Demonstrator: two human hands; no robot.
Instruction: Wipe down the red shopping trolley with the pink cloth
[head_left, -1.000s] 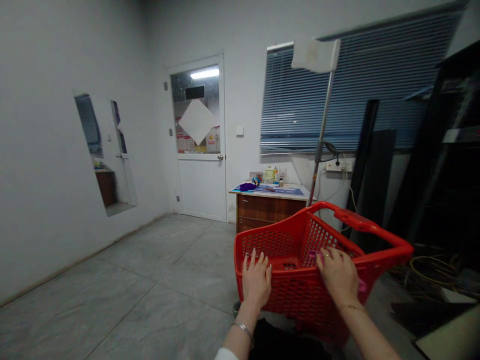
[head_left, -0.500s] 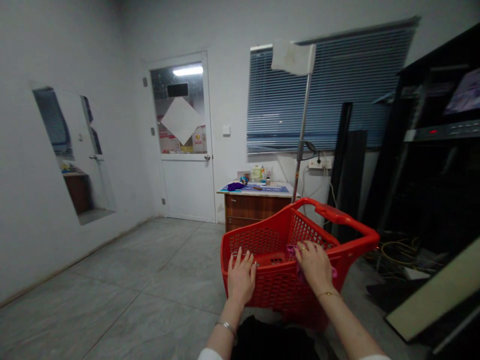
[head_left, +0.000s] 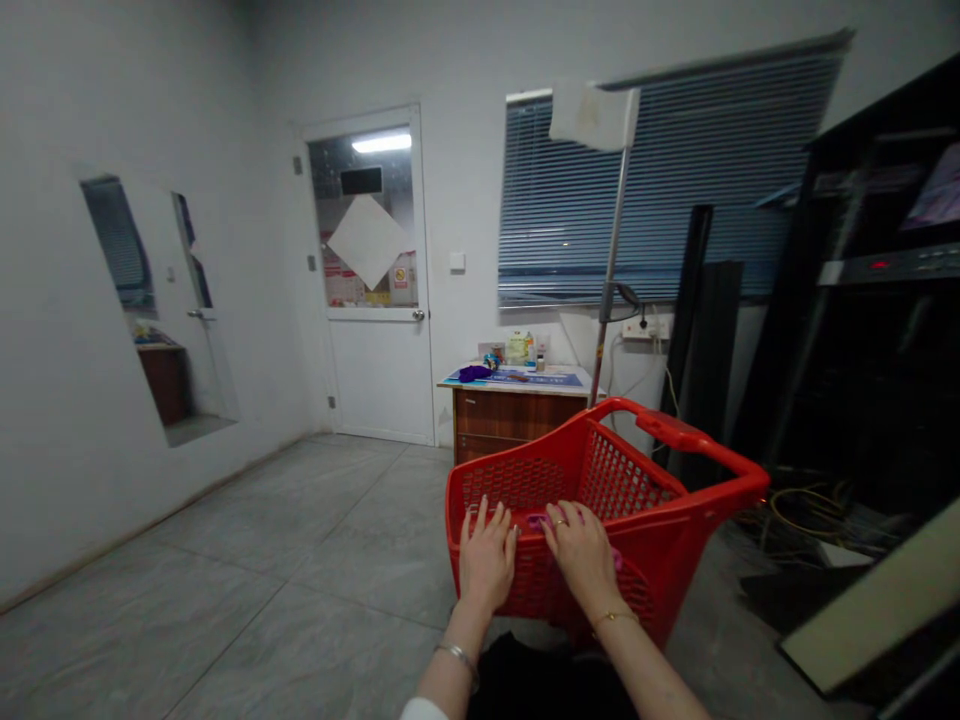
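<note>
A red plastic shopping basket (head_left: 660, 520) on wheels stands on the floor in front of me. My left hand (head_left: 486, 556) lies on its near rim with the fingers spread flat. Beside it, my right hand (head_left: 581, 550) rests on the same rim and presses a pink-purple cloth (head_left: 538, 521) against the plastic. A bracelet is on each wrist. The inside of the basket looks bare where it shows.
A wooden cabinet (head_left: 510, 412) with bottles and a purple item stands against the far wall beside a white door (head_left: 375, 290). A metal pole (head_left: 611, 270) rises behind the basket. Dark racks (head_left: 862, 300), cables and boards crowd the right side. Grey tiled floor (head_left: 262, 580) spreads to the left.
My right hand has slid left along the basket's near rim with the cloth, ending close to my left hand. The view shifted slightly.
</note>
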